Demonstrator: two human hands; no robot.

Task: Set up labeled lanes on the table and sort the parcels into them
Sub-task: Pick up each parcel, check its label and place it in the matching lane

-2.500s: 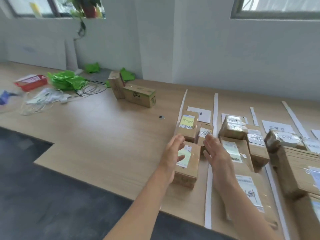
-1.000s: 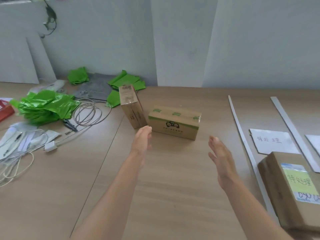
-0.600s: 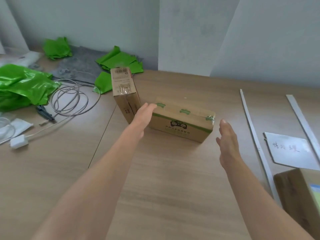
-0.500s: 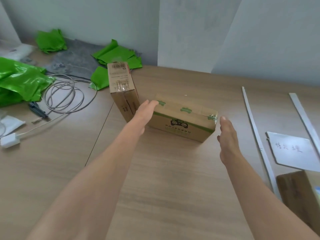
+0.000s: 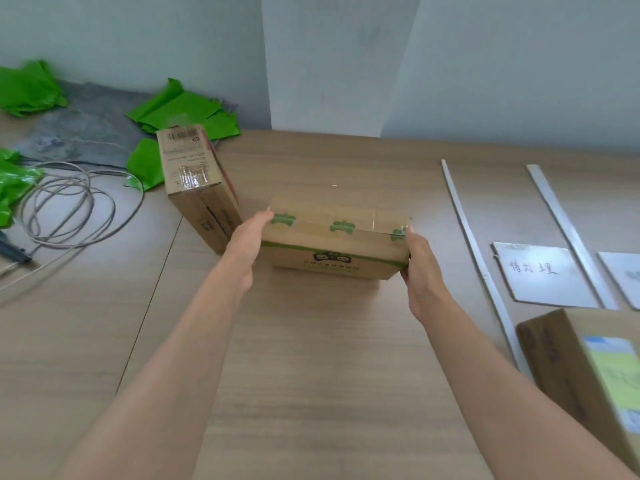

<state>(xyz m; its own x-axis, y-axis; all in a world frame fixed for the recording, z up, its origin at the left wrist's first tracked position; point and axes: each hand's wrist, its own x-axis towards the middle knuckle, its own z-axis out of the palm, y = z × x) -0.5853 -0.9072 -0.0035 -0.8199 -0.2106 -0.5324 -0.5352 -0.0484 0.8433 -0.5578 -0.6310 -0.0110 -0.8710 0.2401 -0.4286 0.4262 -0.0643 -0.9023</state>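
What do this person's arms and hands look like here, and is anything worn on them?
The left forearm and right forearm are bare, no sleeve in view. The left hand and right hand wear no gloves; no watch, bracelet or ring is visible.

Box (image 5: 332,244): brown card, 3 green tape motifs on top, green stripe and black logo on front. Bags (image 5: 183,109): bright green. Cable (image 5: 91,202): grey. Card (image 5: 543,271): white, grey handwriting. Table (image 5: 311,341): pale wood grain.

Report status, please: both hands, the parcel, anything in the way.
Hands flat on the ends of the green-taped parcel: left hand, right hand. Lifted or not: unclear. Close beside left hand, an upright box.
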